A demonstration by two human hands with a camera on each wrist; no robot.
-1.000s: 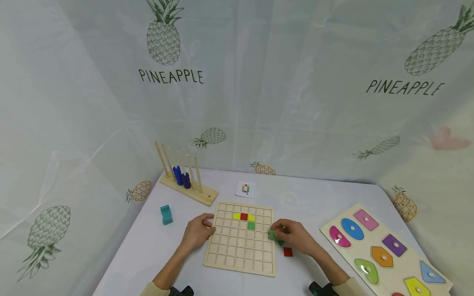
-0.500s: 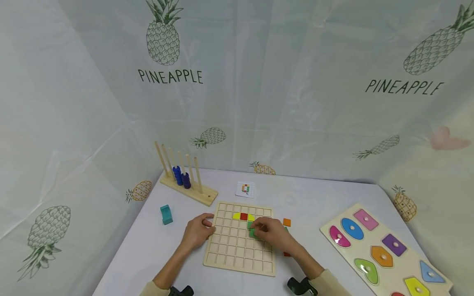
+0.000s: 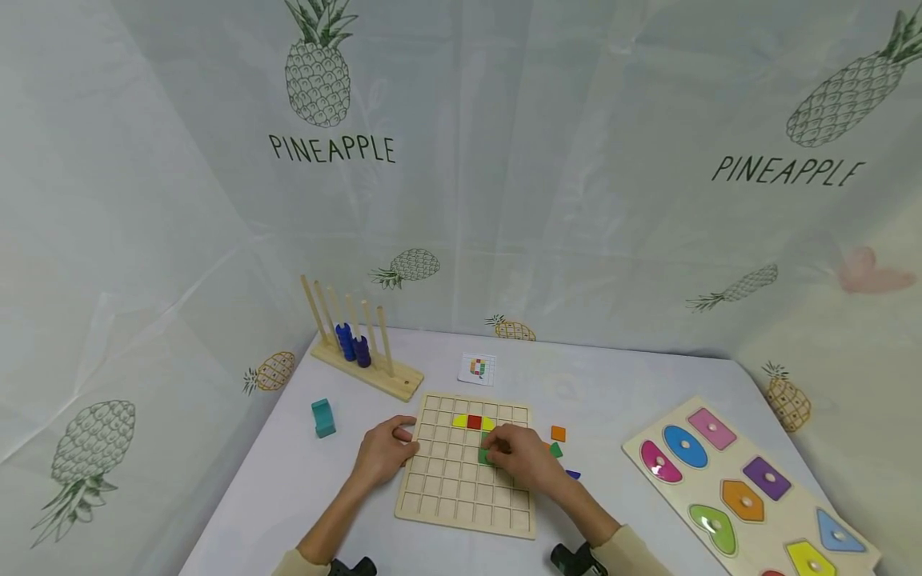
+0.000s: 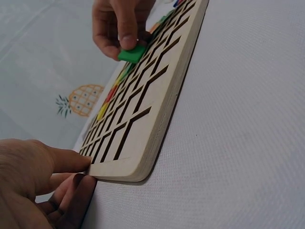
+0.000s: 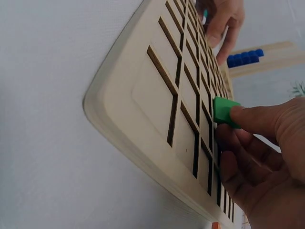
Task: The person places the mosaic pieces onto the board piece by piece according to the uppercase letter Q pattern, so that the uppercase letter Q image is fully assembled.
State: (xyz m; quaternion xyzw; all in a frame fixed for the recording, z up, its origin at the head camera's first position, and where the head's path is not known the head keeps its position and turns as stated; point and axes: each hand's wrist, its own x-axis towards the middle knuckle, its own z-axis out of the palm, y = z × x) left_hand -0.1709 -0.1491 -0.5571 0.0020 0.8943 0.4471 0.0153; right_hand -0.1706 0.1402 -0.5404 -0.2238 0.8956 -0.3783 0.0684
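Observation:
A wooden grid board (image 3: 452, 490) lies on the white table. My left hand (image 3: 383, 450) grips its left edge; in the left wrist view the thumb and fingers meet the rim. Over the board, my right hand (image 3: 522, 456) pinches a green square tile (image 5: 224, 110), which is tilted in the left wrist view. Set in the grid are a red square tile (image 3: 474, 422) between a left yellow tile (image 3: 459, 420) and a right yellow tile (image 3: 488, 423). Just below the right yellow one sits another green tile (image 3: 484, 437), partly covered by my right fingers.
Right of the board lie an orange square tile (image 3: 558, 433), a green triangular tile (image 3: 556, 450) and a blue tile (image 3: 573, 474). A picture card (image 3: 477, 369) lies behind. Further out are a peg stand (image 3: 403, 382), a teal block (image 3: 324, 418) and a shape puzzle (image 3: 695, 480).
My right hand has carried the green square tile leftward from beside the board to the cells below the placed green tile. My left hand has stayed at the board's left edge.

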